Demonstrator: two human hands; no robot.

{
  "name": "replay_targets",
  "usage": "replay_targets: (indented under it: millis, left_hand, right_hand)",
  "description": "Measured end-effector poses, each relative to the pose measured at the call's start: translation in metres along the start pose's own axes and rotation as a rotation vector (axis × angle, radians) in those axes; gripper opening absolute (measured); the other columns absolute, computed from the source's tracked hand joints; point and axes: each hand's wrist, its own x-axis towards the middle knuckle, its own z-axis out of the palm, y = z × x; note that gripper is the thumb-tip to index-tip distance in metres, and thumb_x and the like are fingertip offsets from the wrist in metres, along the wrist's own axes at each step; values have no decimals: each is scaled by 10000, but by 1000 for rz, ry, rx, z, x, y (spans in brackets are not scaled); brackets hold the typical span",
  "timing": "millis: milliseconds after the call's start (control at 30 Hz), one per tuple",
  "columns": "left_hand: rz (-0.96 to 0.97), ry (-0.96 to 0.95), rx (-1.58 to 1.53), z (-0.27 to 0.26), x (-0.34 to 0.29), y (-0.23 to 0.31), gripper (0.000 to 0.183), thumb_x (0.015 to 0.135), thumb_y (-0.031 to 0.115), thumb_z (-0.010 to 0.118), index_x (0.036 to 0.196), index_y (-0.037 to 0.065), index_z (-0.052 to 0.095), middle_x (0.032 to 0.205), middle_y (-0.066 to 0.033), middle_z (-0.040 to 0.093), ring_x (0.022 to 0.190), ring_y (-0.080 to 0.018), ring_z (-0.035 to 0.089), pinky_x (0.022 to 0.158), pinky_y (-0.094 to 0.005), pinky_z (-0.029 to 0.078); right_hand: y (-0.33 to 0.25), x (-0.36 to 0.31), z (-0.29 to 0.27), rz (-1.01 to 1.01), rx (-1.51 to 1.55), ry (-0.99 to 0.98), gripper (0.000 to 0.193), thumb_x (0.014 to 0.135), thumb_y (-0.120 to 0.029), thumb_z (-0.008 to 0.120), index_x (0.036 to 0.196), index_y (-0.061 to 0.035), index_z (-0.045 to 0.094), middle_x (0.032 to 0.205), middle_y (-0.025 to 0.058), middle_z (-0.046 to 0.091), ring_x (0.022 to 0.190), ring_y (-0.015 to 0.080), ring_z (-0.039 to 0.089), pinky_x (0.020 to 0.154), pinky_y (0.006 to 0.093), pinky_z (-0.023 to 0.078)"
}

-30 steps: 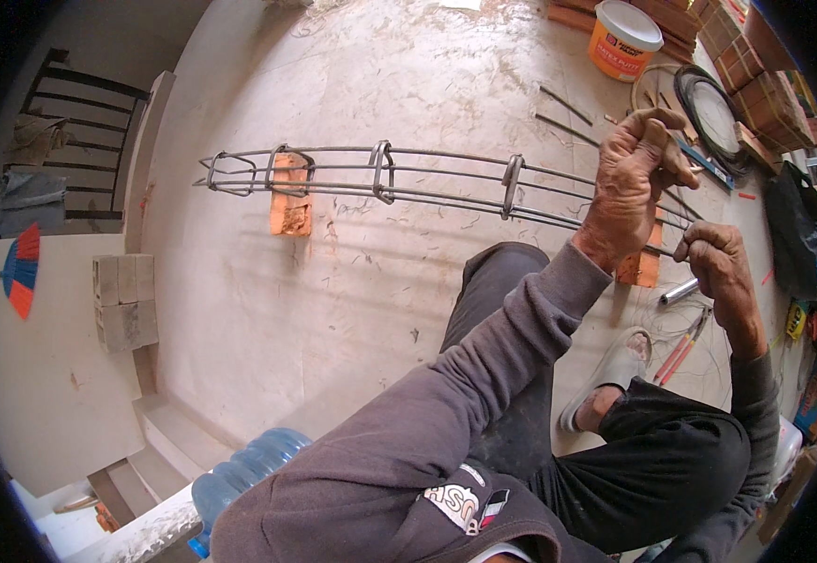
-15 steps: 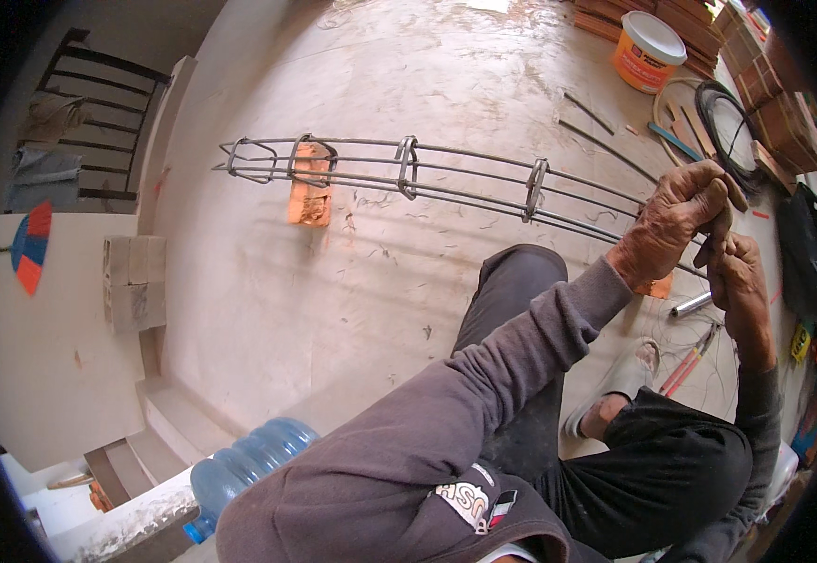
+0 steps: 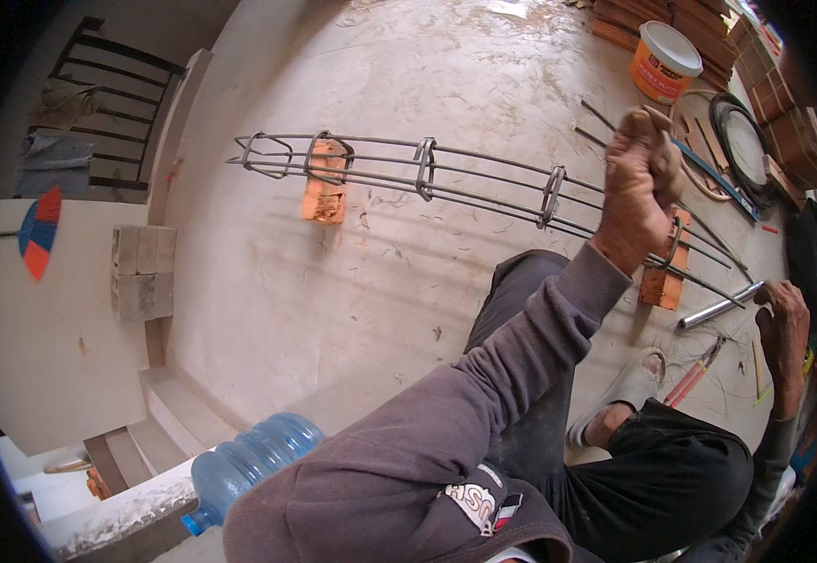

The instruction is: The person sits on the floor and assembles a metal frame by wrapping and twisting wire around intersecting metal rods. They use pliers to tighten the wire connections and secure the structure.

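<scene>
My left hand [image 3: 641,178] is raised over the right part of a long steel rebar cage [image 3: 493,178], its fingers curled closed. What it grips, if anything, is hidden. My right hand [image 3: 784,324] is farther right, its fingers bent together beside the upper end of a shiny metal tube [image 3: 709,311]. Anything between those fingers is too small to make out. The cage has several thin bars run through bent stirrups [image 3: 425,169]. One orange brick [image 3: 324,192] supports its left part and another brick [image 3: 662,285] its right part.
Red-handled cutters [image 3: 695,372] lie by my foot. Loose rods [image 3: 596,114], a blue-edged strip [image 3: 709,174] and a black coil [image 3: 741,141] lie at the far right, near an orange-and-white bucket [image 3: 664,64]. A blue water bottle [image 3: 254,469] lies at lower left, with grey blocks [image 3: 143,272] beyond.
My hands were together over the cage's right end. They are now apart: the left has moved up and left, the right down and right, uncovering the right brick and bar ends.
</scene>
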Motion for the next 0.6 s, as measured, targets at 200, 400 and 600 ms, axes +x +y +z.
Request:
replay_targets:
  millis: [200, 400, 600]
  left_hand:
    - [58, 252, 109, -22, 15, 34, 298, 954, 325, 636, 742, 201, 467, 581, 68, 279, 490, -65, 217, 425, -251, 165]
    - [101, 283, 120, -24, 10, 29, 128, 952, 211, 637, 967, 87, 609, 633, 39, 329, 528, -77, 262, 429, -231, 176]
    - [109, 231, 175, -21, 9, 17, 145, 962, 223, 626, 969, 77, 624, 640, 40, 343, 532, -71, 271, 431, -228, 186]
  right_hand:
    - [30, -39, 14, 341, 847, -173, 635, 644, -303, 654, 1201, -1, 602, 942, 100, 640, 820, 192, 618, 682, 326, 498]
    - [64, -84, 48, 501, 1435, -255, 998, 698, -605, 776, 1430, -21, 430, 1154, 133, 645, 1046, 231, 646, 959, 388, 517]
    - [74, -64, -9, 643, 988, 338, 467, 850, -160, 577, 1291, -4, 582, 1171, 125, 657, 1096, 211, 613, 999, 348, 455]
